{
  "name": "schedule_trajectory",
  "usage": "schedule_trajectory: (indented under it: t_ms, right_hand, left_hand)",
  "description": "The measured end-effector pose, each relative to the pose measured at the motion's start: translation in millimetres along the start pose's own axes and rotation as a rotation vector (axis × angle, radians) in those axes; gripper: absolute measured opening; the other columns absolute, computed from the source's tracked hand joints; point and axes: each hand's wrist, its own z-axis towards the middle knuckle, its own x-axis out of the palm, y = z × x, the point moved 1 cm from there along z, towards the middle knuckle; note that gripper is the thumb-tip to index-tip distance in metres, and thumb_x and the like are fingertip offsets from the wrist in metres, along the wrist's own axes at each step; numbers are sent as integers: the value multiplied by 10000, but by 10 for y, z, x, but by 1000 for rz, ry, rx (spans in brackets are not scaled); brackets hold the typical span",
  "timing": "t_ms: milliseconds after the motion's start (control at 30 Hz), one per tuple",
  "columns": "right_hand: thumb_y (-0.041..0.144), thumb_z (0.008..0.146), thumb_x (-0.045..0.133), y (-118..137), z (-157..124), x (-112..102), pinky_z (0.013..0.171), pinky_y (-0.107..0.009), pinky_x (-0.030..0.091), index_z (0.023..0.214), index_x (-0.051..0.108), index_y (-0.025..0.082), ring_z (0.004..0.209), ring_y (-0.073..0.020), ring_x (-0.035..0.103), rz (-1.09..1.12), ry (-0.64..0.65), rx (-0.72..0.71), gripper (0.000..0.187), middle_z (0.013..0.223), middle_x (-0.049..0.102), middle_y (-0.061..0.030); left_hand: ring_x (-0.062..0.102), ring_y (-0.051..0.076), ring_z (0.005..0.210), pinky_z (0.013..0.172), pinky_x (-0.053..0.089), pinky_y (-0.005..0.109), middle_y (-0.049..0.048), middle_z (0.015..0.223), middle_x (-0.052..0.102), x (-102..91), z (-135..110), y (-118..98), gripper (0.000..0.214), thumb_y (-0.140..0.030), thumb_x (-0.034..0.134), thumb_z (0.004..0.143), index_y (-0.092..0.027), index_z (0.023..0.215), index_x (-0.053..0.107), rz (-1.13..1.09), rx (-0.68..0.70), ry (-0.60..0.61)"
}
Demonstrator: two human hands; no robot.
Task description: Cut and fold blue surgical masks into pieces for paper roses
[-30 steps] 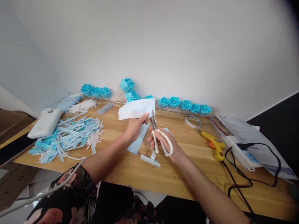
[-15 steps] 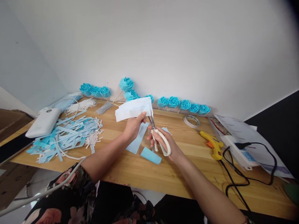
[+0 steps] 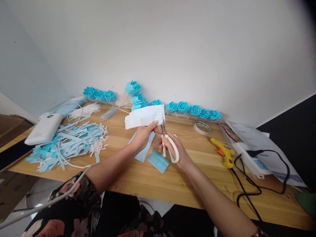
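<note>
My left hand (image 3: pixel 144 135) pinches the lower edge of a white mask sheet (image 3: pixel 144 116) and holds it up above the wooden table (image 3: pixel 187 177). My right hand (image 3: pixel 172 148) grips white-handled scissors (image 3: pixel 169 144), blades pointing up at the sheet's right end. Beneath the hands lie a cut light-blue rectangle (image 3: pixel 158 161) and a longer blue strip (image 3: pixel 145 148).
A heap of blue and white strips (image 3: pixel 70 143) and a white power bank (image 3: pixel 43 128) lie at the left. Blue fabric roses (image 3: pixel 192 110) line the wall. A tape roll (image 3: pixel 202 127), yellow glue gun (image 3: pixel 223 151), power strip (image 3: pixel 251 158) with black cables and papers (image 3: pixel 266 144) sit at the right.
A cut blue piece has dropped from the sheet onto the table below the scissors. The scissors have closed up against the sheet's right end again.
</note>
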Motion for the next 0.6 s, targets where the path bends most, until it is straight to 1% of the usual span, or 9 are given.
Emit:
schedule_trajectory:
  t_ms: [100, 233, 367, 500, 600]
  right_hand:
    - [575, 805, 660, -9, 4, -4, 507, -257, 469, 1185, 629, 209, 586, -129, 575, -6, -1, -4, 528, 800, 651, -28]
    - [560, 801, 666, 12, -2, 3, 455, -244, 441, 1176, 642, 203, 538, -117, 549, 2, -14, 1, 519, 756, 632, -19]
    - [562, 792, 673, 41, -18, 22, 429, -227, 425, 1149, 648, 189, 506, -108, 540, 18, -25, 43, 517, 709, 617, -8]
    - [576, 783, 675, 48, -27, 35, 417, -226, 415, 1136, 645, 188, 484, -104, 532, 20, -28, 48, 525, 689, 613, 0]
    - [588, 790, 662, 47, -27, 38, 426, -229, 410, 1142, 632, 185, 485, -101, 524, 6, -20, 15, 536, 701, 616, 2]
  left_hand:
    - [487, 132, 628, 713, 407, 290, -15, 606, 513, -6, 5, -11, 398, -465, 707, 776, -182, 568, 520, 37, 50, 16]
    - [475, 138, 651, 724, 383, 285, -9, 602, 504, -3, -17, -55, 436, -480, 678, 790, -187, 522, 496, 141, 40, -35]
    - [480, 147, 663, 720, 381, 288, -1, 599, 515, 9, -42, -83, 452, -488, 657, 802, -192, 510, 481, 187, 57, -22]
    - [527, 165, 689, 738, 406, 308, 28, 662, 612, 19, -52, -76, 407, -465, 689, 779, -191, 544, 501, 152, 4, -2]
    - [540, 168, 692, 749, 416, 316, 35, 666, 630, 29, -61, -80, 396, -448, 706, 763, -189, 534, 511, 161, -45, -33]
